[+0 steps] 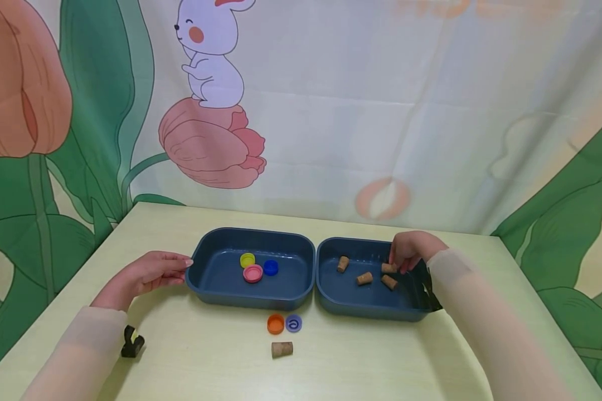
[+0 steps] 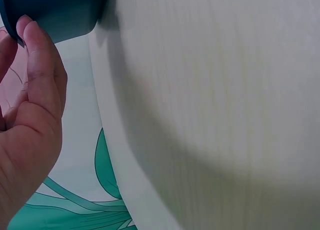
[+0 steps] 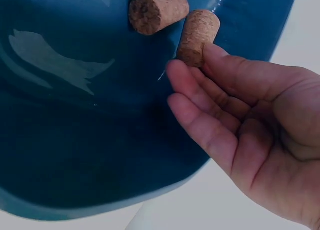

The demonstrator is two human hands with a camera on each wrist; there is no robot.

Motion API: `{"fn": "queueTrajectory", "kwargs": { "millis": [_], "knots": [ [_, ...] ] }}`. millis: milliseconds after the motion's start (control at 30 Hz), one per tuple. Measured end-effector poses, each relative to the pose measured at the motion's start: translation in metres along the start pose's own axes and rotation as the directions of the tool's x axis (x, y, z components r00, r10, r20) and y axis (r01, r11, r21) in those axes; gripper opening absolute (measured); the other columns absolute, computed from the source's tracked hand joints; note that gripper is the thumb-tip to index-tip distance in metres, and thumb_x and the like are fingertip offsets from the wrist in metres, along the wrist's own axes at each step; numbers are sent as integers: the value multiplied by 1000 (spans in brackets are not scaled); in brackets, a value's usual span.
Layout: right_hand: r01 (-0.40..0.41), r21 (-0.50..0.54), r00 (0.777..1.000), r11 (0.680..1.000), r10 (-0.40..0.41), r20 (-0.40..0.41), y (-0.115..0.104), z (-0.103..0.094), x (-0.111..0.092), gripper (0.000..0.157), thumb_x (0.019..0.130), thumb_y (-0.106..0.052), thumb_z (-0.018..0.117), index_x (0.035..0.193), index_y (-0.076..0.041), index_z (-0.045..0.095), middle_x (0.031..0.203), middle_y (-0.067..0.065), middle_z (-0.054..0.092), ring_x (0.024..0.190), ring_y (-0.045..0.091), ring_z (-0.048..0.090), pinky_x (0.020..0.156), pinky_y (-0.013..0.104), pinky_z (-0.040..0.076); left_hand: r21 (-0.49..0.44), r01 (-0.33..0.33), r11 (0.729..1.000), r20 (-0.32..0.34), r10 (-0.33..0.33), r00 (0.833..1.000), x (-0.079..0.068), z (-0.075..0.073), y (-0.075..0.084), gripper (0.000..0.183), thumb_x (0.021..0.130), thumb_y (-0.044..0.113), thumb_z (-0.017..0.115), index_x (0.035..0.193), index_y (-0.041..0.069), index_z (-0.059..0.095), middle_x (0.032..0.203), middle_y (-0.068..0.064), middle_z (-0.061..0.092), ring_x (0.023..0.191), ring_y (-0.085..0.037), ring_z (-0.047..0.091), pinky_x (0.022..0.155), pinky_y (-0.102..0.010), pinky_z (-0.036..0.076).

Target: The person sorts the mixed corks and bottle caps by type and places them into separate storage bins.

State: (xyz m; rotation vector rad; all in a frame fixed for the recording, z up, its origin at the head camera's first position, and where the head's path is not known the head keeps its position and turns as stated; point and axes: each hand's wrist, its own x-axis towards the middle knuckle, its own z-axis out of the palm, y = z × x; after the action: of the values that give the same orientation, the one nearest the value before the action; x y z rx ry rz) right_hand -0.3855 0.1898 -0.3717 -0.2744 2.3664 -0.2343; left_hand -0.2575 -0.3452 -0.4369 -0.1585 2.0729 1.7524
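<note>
In the head view my right hand [image 1: 412, 249] reaches into the right dark blue tray [image 1: 366, 313] and holds a cork [image 1: 388, 268] at its fingertips. The right wrist view has this cork [image 3: 198, 37] between thumb and fingers, beside another cork [image 3: 159, 14] lying on the tray floor. More corks [image 1: 364, 278] lie around them in the tray. My left hand [image 1: 155, 271] grips the left end of the left dark blue tray [image 1: 251, 301], its fingers and thumb at the rim in the left wrist view. Inside that tray sit a yellow cap [image 1: 247, 259], a pink cap [image 1: 253, 273] and a blue cap [image 1: 271, 267].
In front of the trays, an orange cap [image 1: 276, 323], a purple cap [image 1: 294, 323] and a single cork [image 1: 282, 349] lie on the pale table [image 1: 205, 356]. The two trays stand side by side. Behind the table hangs a printed curtain [image 1: 321, 139].
</note>
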Motion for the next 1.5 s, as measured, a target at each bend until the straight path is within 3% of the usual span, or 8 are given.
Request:
{"fn": "queueTrajectory", "kwargs": {
  "millis": [233,567,967,1500],
  "knots": [
    [-20,-16,1000,1000,20,-3,1,5,3,18,100,-2,59,113,2,70,106,14,74,91,19,71,85,32,62,-4,-8,1000,3,8,1000,-1,1,1,26,104,17,59,121,-1,67,82,8,73,76,-4,70,78,-20,63],
    [-64,4,998,998,64,8,3,9,8,12,98,-1,60,107,-1,69,96,9,72,85,16,68,83,30,62,7,-4,1000,-9,4,1000,-1,1,1,34,104,17,60,128,-7,62,82,8,73,76,-4,69,76,-19,63],
    [-57,-6,998,998,57,-3,6,12,9,18,98,1,60,114,1,68,106,16,73,95,23,71,88,34,62,17,-16,1000,-10,16,1000,-2,3,3,34,104,16,59,127,-9,62,81,8,73,75,-4,69,75,-19,62],
    [-53,-41,999,998,53,6,1,5,5,20,99,0,59,114,2,71,105,15,74,95,22,71,88,34,62,0,-14,1000,-9,14,1000,-1,2,1,24,104,16,59,119,-1,68,81,8,73,75,-4,69,75,-19,63]
  ]
}}
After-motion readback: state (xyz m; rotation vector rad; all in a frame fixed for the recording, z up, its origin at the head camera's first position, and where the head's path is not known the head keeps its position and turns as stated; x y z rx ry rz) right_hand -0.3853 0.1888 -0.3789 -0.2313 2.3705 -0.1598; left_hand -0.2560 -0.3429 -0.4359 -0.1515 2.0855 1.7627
